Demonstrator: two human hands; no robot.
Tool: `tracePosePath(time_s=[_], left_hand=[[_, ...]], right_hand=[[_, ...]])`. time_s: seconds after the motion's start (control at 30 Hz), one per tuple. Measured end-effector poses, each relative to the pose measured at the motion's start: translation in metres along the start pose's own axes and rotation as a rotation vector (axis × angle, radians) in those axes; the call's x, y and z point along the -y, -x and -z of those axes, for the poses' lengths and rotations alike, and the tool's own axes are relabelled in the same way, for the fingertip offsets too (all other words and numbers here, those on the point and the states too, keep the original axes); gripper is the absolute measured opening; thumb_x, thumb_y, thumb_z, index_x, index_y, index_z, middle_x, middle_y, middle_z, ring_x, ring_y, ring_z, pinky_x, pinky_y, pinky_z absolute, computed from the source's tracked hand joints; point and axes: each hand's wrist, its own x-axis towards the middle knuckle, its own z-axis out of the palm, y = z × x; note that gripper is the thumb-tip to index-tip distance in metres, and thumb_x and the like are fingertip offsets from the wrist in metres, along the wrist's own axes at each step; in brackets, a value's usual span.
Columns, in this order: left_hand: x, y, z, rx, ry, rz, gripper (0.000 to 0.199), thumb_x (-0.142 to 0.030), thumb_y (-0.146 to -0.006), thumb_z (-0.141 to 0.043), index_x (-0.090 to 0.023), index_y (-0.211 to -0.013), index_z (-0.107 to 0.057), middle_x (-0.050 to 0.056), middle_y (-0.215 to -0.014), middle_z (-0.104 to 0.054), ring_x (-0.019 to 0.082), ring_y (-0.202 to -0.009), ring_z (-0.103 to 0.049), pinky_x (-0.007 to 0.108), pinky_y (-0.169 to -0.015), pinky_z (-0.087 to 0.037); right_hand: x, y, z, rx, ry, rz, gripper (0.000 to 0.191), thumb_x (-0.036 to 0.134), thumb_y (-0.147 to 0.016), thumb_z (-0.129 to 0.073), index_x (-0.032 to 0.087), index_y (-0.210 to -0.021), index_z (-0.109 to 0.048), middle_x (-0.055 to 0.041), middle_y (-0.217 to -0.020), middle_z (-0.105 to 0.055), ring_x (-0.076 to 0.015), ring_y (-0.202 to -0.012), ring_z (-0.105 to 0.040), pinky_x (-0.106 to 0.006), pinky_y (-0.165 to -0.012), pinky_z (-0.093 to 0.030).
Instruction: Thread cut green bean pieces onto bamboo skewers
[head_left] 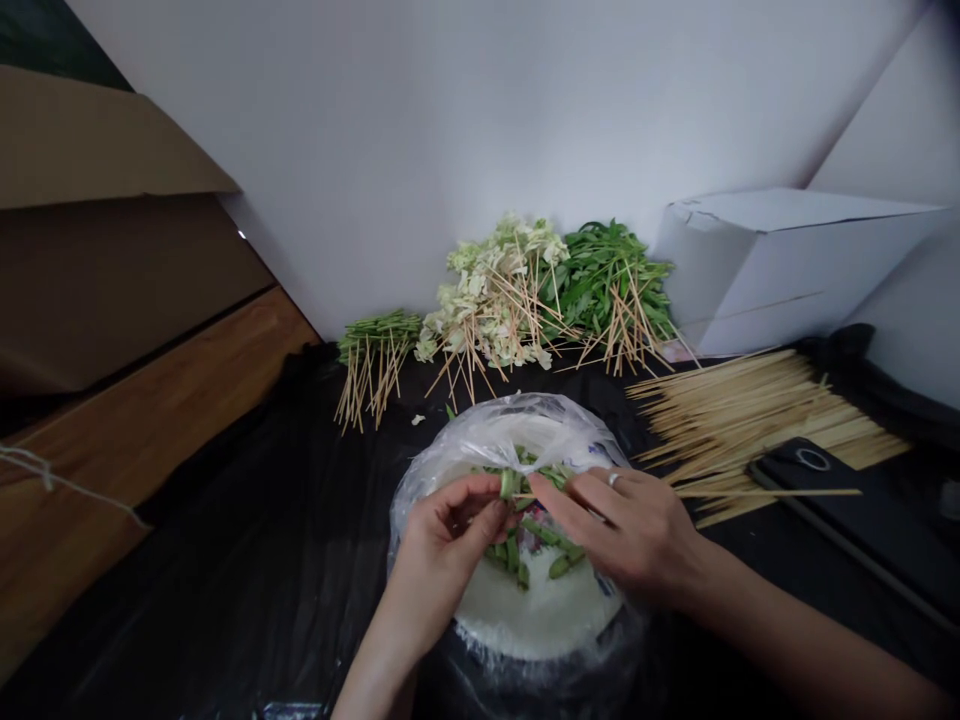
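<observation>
Over a plastic-lined bowl (525, 625), my left hand (457, 525) pinches a short green bean piece (508, 485) between thumb and fingers. From the right, my right hand (626, 515), with a ring on one finger, grips a thin wooden skewer (780, 492). The skewer's tip meets the bean piece, and its long end sticks out to the right past the hand. More cut green bean pieces (559, 566) lie in the bowl under both hands.
Behind the bowl lie skewered green beans (381, 328), pale leafy pieces (499, 275) and green leaves (600, 275). Loose skewers (757, 410), a dark phone (847, 500) and a white box (787, 260) are right. A cardboard box (112, 270) stands left.
</observation>
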Motion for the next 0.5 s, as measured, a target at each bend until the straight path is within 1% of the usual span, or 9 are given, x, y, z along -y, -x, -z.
tracePosePath(time_s=[0.1, 0.2, 0.33, 0.43, 0.5], left_hand=[[0.001, -0.001, -0.001, -0.036, -0.125, -0.092, 0.021, -0.034, -0.075, -0.075, -0.019, -0.09, -0.077, 0.005, -0.08, -0.074, 0.018, -0.068, -0.066, 0.029, -0.063, -0.055], [0.001, -0.002, -0.002, 0.013, -0.172, -0.12, 0.016, -0.031, -0.076, -0.074, -0.019, -0.086, -0.077, 0.005, -0.078, -0.073, 0.018, -0.07, -0.065, 0.029, -0.063, -0.053], [0.002, -0.004, -0.005, 0.056, -0.011, -0.06, 0.017, -0.028, -0.071, -0.079, -0.02, -0.086, -0.075, 0.002, -0.073, -0.072, 0.016, -0.065, -0.064, 0.027, -0.062, -0.053], [0.007, -0.003, -0.008, 0.087, 0.119, -0.006, 0.021, -0.027, -0.068, -0.083, -0.022, -0.087, -0.074, 0.002, -0.075, -0.074, 0.017, -0.068, -0.067, 0.029, -0.067, -0.056], [0.009, -0.003, -0.011, 0.085, 0.152, -0.006, 0.021, -0.027, -0.068, -0.083, -0.022, -0.087, -0.074, 0.003, -0.08, -0.075, 0.018, -0.074, -0.069, 0.03, -0.071, -0.057]], right_hand=[[-0.002, 0.001, -0.002, 0.007, 0.011, -0.002, 0.034, 0.009, -0.092, -0.048, 0.006, -0.124, -0.06, -0.0026, -0.073, -0.063, -0.0148, -0.063, -0.057, -0.031, -0.057, -0.044], [-0.002, 0.002, -0.005, 0.053, 0.008, 0.003, 0.034, 0.011, -0.093, -0.048, 0.005, -0.125, -0.058, -0.0018, -0.072, -0.062, -0.0146, -0.061, -0.055, -0.031, -0.055, -0.042], [0.001, 0.005, -0.009, 0.084, -0.025, 0.015, 0.025, 0.016, -0.094, -0.055, 0.007, -0.117, -0.06, -0.0019, -0.074, -0.063, -0.0149, -0.063, -0.055, -0.032, -0.054, -0.04], [0.002, 0.006, -0.01, 0.069, -0.064, -0.015, 0.016, 0.015, -0.095, -0.053, 0.009, -0.107, -0.061, -0.0013, -0.072, -0.063, -0.0136, -0.061, -0.054, -0.031, -0.054, -0.039], [0.002, 0.005, -0.01, 0.05, -0.068, -0.02, 0.014, 0.015, -0.095, -0.052, 0.01, -0.105, -0.061, -0.0005, -0.07, -0.062, -0.0131, -0.059, -0.052, -0.031, -0.054, -0.038]])
